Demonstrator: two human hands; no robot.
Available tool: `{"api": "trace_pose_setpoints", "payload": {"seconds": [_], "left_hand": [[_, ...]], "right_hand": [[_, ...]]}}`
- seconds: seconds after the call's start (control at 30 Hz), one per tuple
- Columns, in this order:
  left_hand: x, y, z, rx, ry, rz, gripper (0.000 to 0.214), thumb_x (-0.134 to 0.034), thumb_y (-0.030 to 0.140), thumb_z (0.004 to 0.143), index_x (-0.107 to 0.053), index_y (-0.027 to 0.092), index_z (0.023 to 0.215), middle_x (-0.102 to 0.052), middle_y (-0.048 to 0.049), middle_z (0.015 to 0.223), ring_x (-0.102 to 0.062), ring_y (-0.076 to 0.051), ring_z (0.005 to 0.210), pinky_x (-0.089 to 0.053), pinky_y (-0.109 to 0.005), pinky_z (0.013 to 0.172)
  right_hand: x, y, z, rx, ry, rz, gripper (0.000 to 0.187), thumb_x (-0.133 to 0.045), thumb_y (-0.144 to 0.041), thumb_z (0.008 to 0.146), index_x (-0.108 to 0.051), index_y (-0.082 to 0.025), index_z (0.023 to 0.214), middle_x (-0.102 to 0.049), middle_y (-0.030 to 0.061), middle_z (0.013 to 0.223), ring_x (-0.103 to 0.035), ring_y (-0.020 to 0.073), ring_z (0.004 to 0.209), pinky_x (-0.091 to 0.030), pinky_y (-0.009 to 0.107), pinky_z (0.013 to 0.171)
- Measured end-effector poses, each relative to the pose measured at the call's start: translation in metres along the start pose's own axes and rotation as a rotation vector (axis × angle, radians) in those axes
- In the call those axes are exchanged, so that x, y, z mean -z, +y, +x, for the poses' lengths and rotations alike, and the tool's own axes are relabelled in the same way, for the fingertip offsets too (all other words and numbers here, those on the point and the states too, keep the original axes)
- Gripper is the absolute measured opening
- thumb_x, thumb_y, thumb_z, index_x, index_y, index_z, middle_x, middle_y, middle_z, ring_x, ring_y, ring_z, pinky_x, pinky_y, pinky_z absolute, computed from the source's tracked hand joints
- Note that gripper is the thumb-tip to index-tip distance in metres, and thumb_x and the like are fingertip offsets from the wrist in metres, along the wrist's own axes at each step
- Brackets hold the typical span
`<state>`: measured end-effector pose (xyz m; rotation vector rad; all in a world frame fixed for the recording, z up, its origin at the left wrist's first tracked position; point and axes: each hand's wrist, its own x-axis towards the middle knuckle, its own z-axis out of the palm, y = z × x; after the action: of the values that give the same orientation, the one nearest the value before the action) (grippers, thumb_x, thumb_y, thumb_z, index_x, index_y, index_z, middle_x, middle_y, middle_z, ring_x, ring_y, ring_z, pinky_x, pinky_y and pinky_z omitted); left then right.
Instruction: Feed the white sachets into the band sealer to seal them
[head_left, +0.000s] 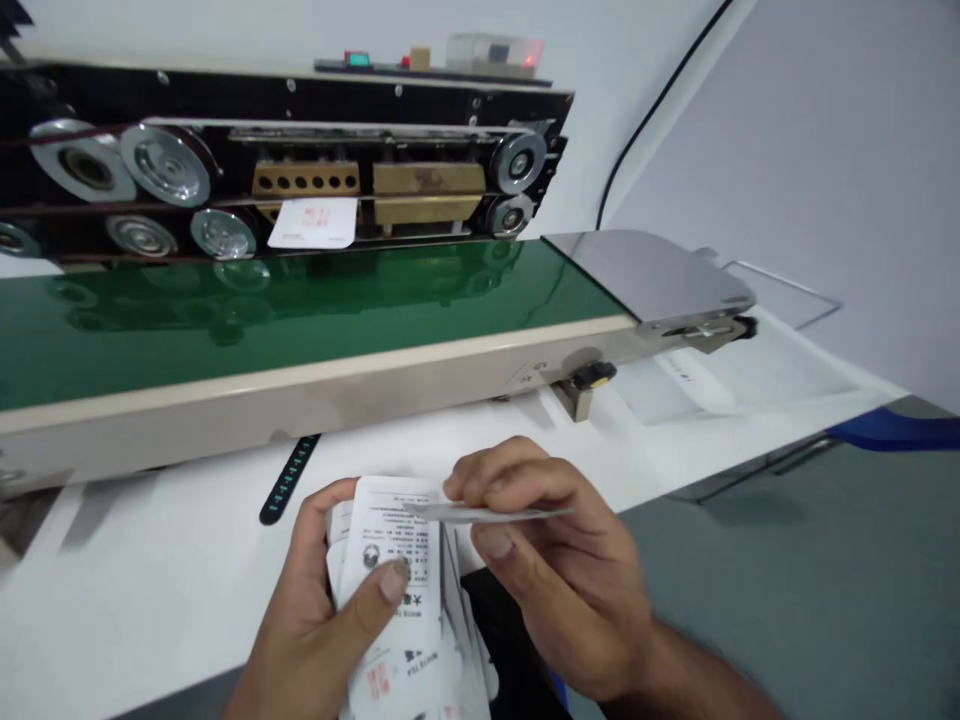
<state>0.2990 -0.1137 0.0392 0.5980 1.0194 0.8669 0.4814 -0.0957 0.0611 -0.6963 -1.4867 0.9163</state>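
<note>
My left hand (322,610) grips a stack of white printed pouches (397,560), thumb pressed on the top one. My right hand (555,560) pinches a single white pouch (487,514) held flat and edge-on just above the stack. Both hands hover over the front edge of the white table (150,570). Behind them runs a band sealer with a green conveyor belt (300,310). One white pouch (313,222) sits upright on the belt, its top in the sealer's jaw below the brass blocks (427,192).
Steel pulleys (165,165) line the sealer's black head. A metal infeed plate (645,270) sits at the belt's right end, with clear sheets (750,370) beside it. A black strip (289,480) lies on the table. A black cable (660,100) runs up the wall.
</note>
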Motion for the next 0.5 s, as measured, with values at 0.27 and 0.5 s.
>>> {"api": "trace_pose_setpoints", "payload": {"seconds": [0.27, 0.5], "left_hand": [[-0.003, 0.010, -0.001, 0.011, 0.085, 0.015, 0.071, -0.079, 0.046, 0.075, -0.034, 0.039, 0.129, -0.070, -0.0012, 0.094, -0.071, -0.025, 0.078, -0.056, -0.032, 0.063], [-0.011, 0.006, 0.000, -0.077, 0.145, 0.120, 0.077, -0.080, 0.052, 0.070, -0.033, 0.033, 0.128, -0.074, -0.0018, 0.088, -0.071, -0.024, 0.077, -0.057, -0.031, 0.064]], "right_hand": [[0.027, 0.004, -0.006, -0.071, -0.406, -0.264, 0.020, -0.058, -0.009, 0.084, -0.063, -0.025, 0.094, -0.011, -0.0027, 0.155, -0.025, 0.0301, 0.143, -0.039, 0.048, 0.108], [0.042, -0.011, -0.008, -0.260, -0.530, -0.283, 0.059, -0.076, -0.045, 0.079, -0.057, -0.025, 0.132, -0.057, 0.0083, 0.111, -0.058, 0.0241, 0.102, -0.052, 0.040, 0.087]]}}
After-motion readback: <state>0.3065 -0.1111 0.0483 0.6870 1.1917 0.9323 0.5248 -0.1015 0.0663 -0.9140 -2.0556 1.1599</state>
